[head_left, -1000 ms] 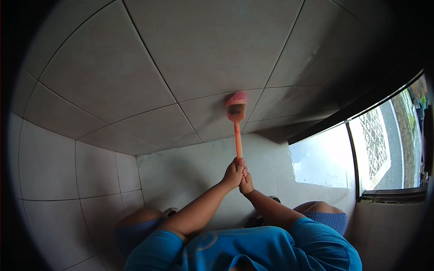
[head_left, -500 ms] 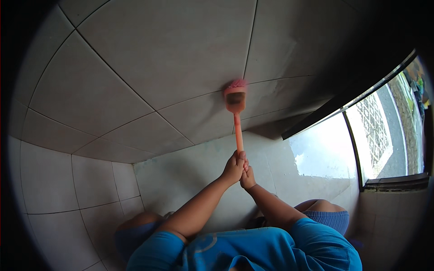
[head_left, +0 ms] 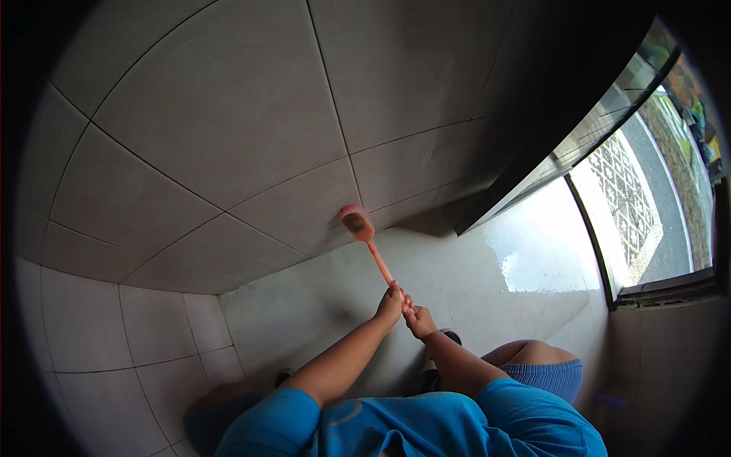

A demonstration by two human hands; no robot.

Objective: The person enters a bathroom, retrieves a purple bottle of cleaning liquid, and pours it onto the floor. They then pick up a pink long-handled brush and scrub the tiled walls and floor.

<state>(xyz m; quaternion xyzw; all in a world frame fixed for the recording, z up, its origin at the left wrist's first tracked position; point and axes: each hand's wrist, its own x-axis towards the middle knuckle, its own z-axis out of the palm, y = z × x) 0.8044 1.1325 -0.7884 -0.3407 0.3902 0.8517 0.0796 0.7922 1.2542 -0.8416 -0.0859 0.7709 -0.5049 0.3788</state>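
A long-handled scrub brush (head_left: 380, 263), orange-pink with a dark patch on the back of its head, leans up and to the left from my hands. Its pink bristles face the tiled wall (head_left: 251, 114) low down, just above the floor, and seem to touch it. My left hand (head_left: 390, 303) is closed around the handle, with its thumb along the shaft. Just behind it, at the handle's lower end, my right hand (head_left: 419, 321) is closed too; the two hands meet.
Pale floor (head_left: 365, 305) lies under the brush, with a shiny, wet-looking patch (head_left: 537, 255) to the right. A dark door edge (head_left: 548, 145) slants down at the upper right, beside an opening to the outside. Another tiled wall (head_left: 87, 327) stands at left.
The brush head has moved down the wall and a little left, toward the floor. Both hands have come lower and nearer to me, and the handle now tilts left.
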